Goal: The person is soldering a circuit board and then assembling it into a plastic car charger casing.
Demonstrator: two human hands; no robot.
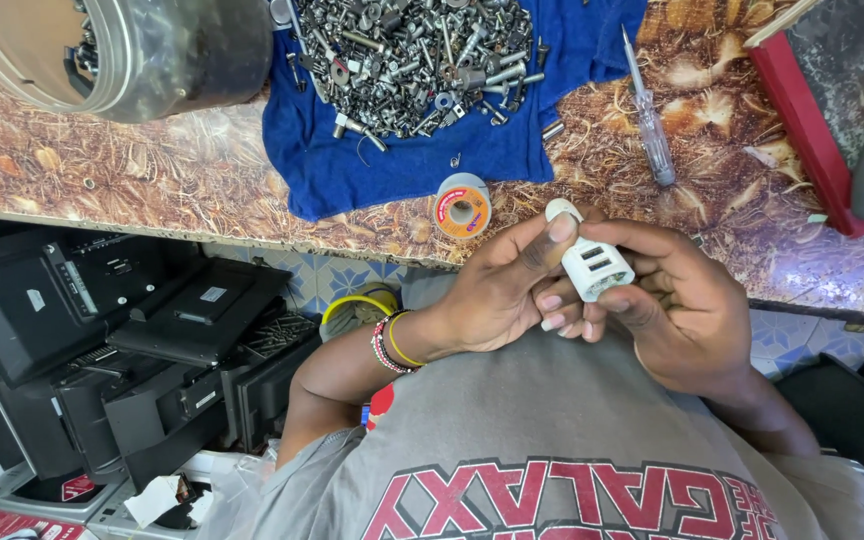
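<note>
**White charger held in both hands over the lap**

The white charger plug (pixel 592 262) sits between the two hands, just below the counter's (pixel 152 170) edge; the left hand (pixel 497 295) curls around its far end, thumb and forefinger pressed against the rounded tip; the right hand (pixel 677 300) closes on the body from the other side, its thumb beneath the face with two slots; that face points toward the camera. Beyond the fingers, on the counter, lie a solder spool (pixel 461 205), a clear-handled screwdriver (pixel 649 125) and a blue cloth (pixel 422 150) heaped with screws and bolts (pixel 417 55).
</note>
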